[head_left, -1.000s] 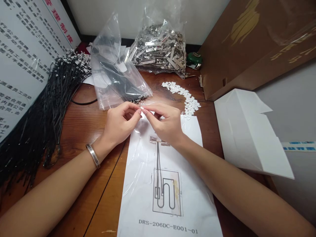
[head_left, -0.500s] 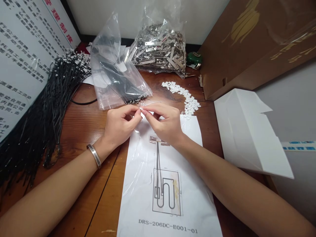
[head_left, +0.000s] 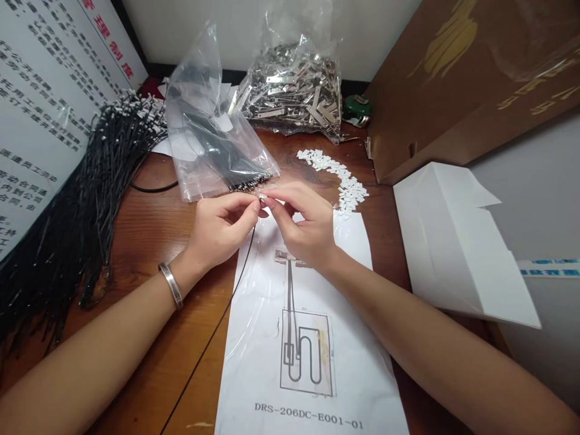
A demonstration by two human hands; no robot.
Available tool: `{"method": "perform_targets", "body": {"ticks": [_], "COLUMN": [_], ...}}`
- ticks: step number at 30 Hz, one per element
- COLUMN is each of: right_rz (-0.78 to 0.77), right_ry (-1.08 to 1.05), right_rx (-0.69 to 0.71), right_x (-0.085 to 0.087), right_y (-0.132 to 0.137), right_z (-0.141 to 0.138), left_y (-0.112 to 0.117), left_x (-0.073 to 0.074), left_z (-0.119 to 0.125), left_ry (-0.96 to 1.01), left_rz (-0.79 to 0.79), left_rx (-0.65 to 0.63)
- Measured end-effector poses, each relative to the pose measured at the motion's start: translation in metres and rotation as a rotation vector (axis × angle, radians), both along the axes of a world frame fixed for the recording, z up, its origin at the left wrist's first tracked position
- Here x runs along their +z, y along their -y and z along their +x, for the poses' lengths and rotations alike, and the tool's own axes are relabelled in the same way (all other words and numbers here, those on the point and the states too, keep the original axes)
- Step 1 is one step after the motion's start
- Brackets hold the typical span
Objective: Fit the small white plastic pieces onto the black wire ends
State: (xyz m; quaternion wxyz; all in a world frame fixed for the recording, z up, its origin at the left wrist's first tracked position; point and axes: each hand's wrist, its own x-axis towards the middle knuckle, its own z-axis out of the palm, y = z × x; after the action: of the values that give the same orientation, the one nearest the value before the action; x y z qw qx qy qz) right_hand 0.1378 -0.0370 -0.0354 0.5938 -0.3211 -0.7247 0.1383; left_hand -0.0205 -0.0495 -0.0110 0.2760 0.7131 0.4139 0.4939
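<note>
My left hand [head_left: 222, 226] and my right hand [head_left: 303, 220] meet fingertip to fingertip above the top of a printed drawing sheet [head_left: 312, 362]. Both pinch the end of a thin black wire [head_left: 212, 335], which trails from the fingers down towards me across the wooden table [head_left: 149, 241]. A tiny pale piece sits at the wire's tip between the fingers. Just beyond the hands lies a clear bag of black wires [head_left: 212, 145] with its mouth facing the fingers.
A large bundle of black wires [head_left: 67, 223] lies at the left. A clear bag of metal strips [head_left: 294, 90] stands at the back. Several small white pieces [head_left: 344, 181] lie right of the hands. A white folded box [head_left: 457, 241] and a brown carton [head_left: 471, 84] fill the right.
A black wire now hangs from the pinching fingers and runs down across the table towards me; it did not show before. The hands have stayed almost in place.
</note>
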Motion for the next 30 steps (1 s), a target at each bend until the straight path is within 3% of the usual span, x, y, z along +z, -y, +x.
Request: {"method": "perform_targets", "body": {"ticks": [15,30], "right_rz": [0.108,0.202], "right_ry": [0.103,0.167], "right_rx": [-0.039,-0.034], "right_x": [0.0011,0.0001], "right_y": [-0.0006,-0.0055], "right_z": [0.0012,0.0059], "left_y": [0.0014,0.0049], "left_x": [-0.0004,0.0024], "left_z": [-0.0011,0.0003], "left_ry": [-0.100,-0.077], "left_rz": [0.031,0.032], "left_rx": [0.092,0.062]}}
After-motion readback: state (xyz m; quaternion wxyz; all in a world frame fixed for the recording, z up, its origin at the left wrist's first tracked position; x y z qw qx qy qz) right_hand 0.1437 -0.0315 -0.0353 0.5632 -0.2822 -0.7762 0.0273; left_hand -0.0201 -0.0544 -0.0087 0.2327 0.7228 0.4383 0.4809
